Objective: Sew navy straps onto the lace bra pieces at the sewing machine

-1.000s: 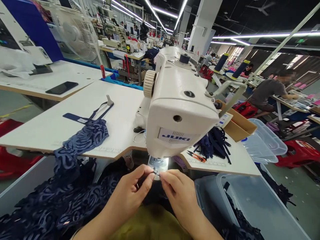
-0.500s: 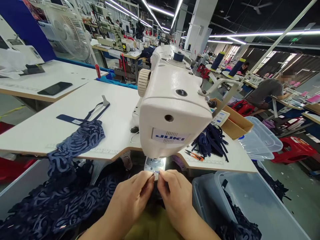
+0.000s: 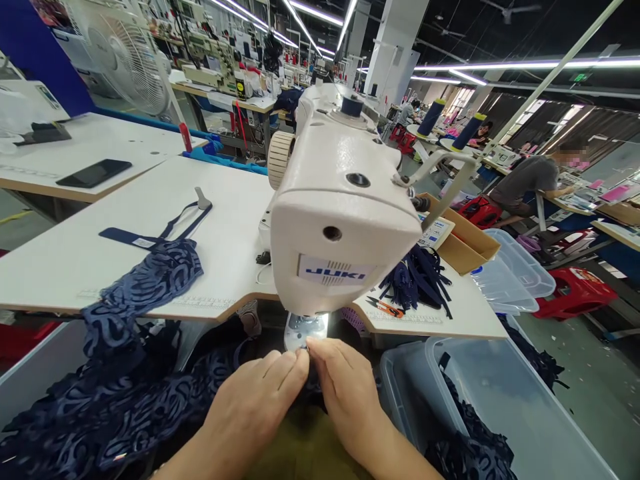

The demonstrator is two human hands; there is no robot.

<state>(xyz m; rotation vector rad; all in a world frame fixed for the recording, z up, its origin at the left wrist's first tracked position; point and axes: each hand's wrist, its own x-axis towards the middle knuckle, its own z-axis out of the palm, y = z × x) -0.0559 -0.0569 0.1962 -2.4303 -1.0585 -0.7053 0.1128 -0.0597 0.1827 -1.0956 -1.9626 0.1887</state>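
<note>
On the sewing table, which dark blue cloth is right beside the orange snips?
The heap of narrow strips right of the sewing machine; the patterned cloth lies left of the machine, away from the snips.

The white table (image 3: pixel 235 220) bears a JUKI sewing machine (image 3: pixel 345 220), a patterned navy garment (image 3: pixel 155 270) draped over the front at the left, and, at the right, orange-handled snips (image 3: pixel 389 308) just beside a bundle of navy strips (image 3: pixel 419 280).
</note>
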